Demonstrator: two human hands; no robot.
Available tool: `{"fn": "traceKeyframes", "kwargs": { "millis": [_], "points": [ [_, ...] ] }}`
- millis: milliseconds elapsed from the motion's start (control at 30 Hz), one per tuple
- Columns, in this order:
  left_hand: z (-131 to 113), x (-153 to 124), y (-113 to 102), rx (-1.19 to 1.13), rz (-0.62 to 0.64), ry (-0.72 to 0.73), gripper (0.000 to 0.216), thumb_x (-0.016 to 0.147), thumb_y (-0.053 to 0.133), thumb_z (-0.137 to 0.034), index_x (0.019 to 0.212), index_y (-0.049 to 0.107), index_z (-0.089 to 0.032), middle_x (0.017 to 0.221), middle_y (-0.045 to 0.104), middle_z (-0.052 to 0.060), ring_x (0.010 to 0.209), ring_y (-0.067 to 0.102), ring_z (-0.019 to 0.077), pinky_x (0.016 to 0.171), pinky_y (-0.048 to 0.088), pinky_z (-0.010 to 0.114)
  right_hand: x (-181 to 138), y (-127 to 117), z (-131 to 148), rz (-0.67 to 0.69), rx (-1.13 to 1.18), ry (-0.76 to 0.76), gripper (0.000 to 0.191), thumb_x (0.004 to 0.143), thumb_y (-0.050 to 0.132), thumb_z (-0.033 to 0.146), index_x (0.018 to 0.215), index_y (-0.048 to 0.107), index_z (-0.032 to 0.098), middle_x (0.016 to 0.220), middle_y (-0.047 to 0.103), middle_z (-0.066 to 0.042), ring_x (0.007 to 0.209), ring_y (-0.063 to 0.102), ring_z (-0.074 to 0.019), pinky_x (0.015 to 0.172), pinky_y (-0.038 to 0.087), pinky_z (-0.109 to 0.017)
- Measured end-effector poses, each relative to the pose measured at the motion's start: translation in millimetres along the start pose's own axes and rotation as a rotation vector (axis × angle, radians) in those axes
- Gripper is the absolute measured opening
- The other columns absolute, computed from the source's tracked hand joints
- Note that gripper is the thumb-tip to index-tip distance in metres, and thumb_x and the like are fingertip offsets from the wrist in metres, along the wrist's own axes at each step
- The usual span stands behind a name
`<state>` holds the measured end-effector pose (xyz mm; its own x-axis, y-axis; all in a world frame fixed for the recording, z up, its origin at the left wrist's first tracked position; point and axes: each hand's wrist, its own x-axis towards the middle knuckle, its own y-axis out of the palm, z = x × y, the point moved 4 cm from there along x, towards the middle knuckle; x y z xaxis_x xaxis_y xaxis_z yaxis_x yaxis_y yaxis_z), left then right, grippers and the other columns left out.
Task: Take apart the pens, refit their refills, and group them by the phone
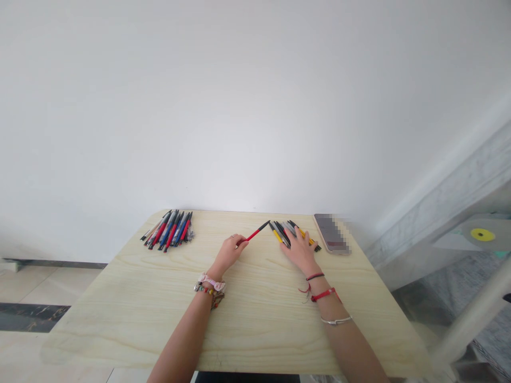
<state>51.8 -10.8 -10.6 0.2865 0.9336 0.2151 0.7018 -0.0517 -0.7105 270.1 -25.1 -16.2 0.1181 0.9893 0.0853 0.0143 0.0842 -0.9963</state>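
My left hand [233,249] pinches one end of a red pen [256,232] near the middle of the table. The pen's black end points up and to the right, close to a group of pens [274,232] in yellow, black and grey. Over that group lies my right hand [298,247], its fingers spread across the pens and hiding parts of them. Whether it grips any single pen does not show; the fingers look apart.
A bundle of red, blue, black and clear pens [170,229] lies at the table's back left. At the back right rests a phone [329,236], partly blurred. The pale wooden table [263,319] meets a white wall [255,106] behind.
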Motion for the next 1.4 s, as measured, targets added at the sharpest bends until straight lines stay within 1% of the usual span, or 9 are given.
{"fn": "traceKeyframes", "kwargs": {
  "millis": [100, 267, 467, 667, 867, 1033, 1167, 1300, 1400],
  "points": [
    [0, 0, 0, 0.000, 0.001, 0.000, 0.022, 0.077, 0.041, -0.029, 0.076, 0.058, -0.015, 0.070, 0.058, 0.003, 0.065, 0.052, 0.0132, 0.061, 0.038, 0.024, 0, 2, 0, 0.036, -0.002, 0.008, 0.051, 0.077, 0.030, 0.049, 0.125, 0.031, 0.033, 0.133, 0.024, -0.007, 0.115, 0.020, -0.0380, 0.081, 0.020, -0.059],
    [1, 0, 1, -0.001, 0.007, -0.004, 0.021, 0.076, 0.042, -0.029, 0.076, 0.058, -0.015, 0.070, 0.059, 0.003, 0.066, 0.052, 0.0133, 0.061, 0.038, 0.024, 0, 6, 6, 0.012, 0.028, 0.086, 0.049, 0.078, 0.030, 0.044, 0.125, 0.032, 0.029, 0.133, 0.025, -0.009, 0.114, 0.020, -0.0390, 0.080, 0.020, -0.060],
    [-1, 0, 1, 0.014, 0.006, 0.006, 0.022, 0.077, 0.042, -0.028, 0.076, 0.059, -0.015, 0.070, 0.059, 0.003, 0.065, 0.052, 0.0133, 0.061, 0.038, 0.023, 5, 9, 17, -0.005, 0.080, 0.190, 0.050, 0.079, 0.030, 0.041, 0.126, 0.030, 0.025, 0.134, 0.022, -0.012, 0.116, 0.016, -0.0407, 0.080, 0.015, -0.062],
    [1, 0, 1, 0.038, 0.005, 0.009, 0.022, 0.077, 0.042, -0.028, 0.076, 0.058, -0.015, 0.070, 0.058, 0.004, 0.065, 0.052, 0.0130, 0.061, 0.038, 0.023, 14, 12, 25, -0.015, 0.125, 0.274, 0.051, 0.079, 0.030, 0.039, 0.127, 0.030, 0.021, 0.133, 0.023, -0.014, 0.116, 0.015, -0.0427, 0.079, 0.009, -0.065],
    [2, 0, 1, 0.053, 0.012, -0.004, 0.021, 0.076, 0.042, -0.027, 0.075, 0.058, -0.015, 0.069, 0.058, 0.004, 0.065, 0.052, 0.0128, 0.060, 0.038, 0.023, 20, 16, 28, -0.039, 0.162, 0.344, 0.052, 0.078, 0.032, 0.039, 0.126, 0.031, 0.019, 0.133, 0.023, -0.016, 0.116, 0.013, -0.0437, 0.079, 0.007, -0.066],
    [2, 0, 2, 0.056, 0.026, 0.013, 0.022, 0.077, 0.041, -0.030, 0.076, 0.058, -0.015, 0.072, 0.059, 0.004, 0.067, 0.052, 0.0134, 0.062, 0.038, 0.024, 22, 14, 32, -0.088, 0.176, 0.372, 0.051, 0.078, 0.034, 0.037, 0.125, 0.034, 0.018, 0.132, 0.024, -0.017, 0.116, 0.014, -0.0430, 0.079, 0.008, -0.067],
    [2, 0, 3, 0.060, 0.029, 0.017, 0.023, 0.077, 0.041, -0.030, 0.077, 0.058, -0.015, 0.073, 0.059, 0.004, 0.067, 0.052, 0.0136, 0.063, 0.038, 0.024, 21, 11, 32, -0.158, 0.199, 0.381, 0.050, 0.077, 0.035, 0.041, 0.121, 0.039, 0.017, 0.130, 0.026, -0.018, 0.116, 0.015, -0.0413, 0.081, 0.010, -0.065],
    [1, 0, 3, 0.058, 0.027, 0.016, 0.023, 0.077, 0.041, -0.030, 0.078, 0.058, -0.015, 0.073, 0.059, 0.004, 0.067, 0.052, 0.0137, 0.063, 0.038, 0.025, 22, 10, 29, -0.231, 0.259, 0.347, 0.048, 0.079, 0.030, 0.045, 0.116, 0.044, 0.017, 0.127, 0.031, -0.016, 0.116, 0.018, -0.0363, 0.084, 0.013, -0.061],
    [0, 0, 2, 0.049, 0.030, 0.018, 0.023, 0.077, 0.041, -0.030, 0.077, 0.058, -0.015, 0.073, 0.059, 0.004, 0.068, 0.052, 0.0139, 0.063, 0.038, 0.025, 24, 8, 27, -0.292, 0.304, 0.329, 0.043, 0.082, 0.028, 0.041, 0.113, 0.046, 0.017, 0.122, 0.037, -0.016, 0.115, 0.022, -0.0320, 0.085, 0.014, -0.059]
  ]
}}
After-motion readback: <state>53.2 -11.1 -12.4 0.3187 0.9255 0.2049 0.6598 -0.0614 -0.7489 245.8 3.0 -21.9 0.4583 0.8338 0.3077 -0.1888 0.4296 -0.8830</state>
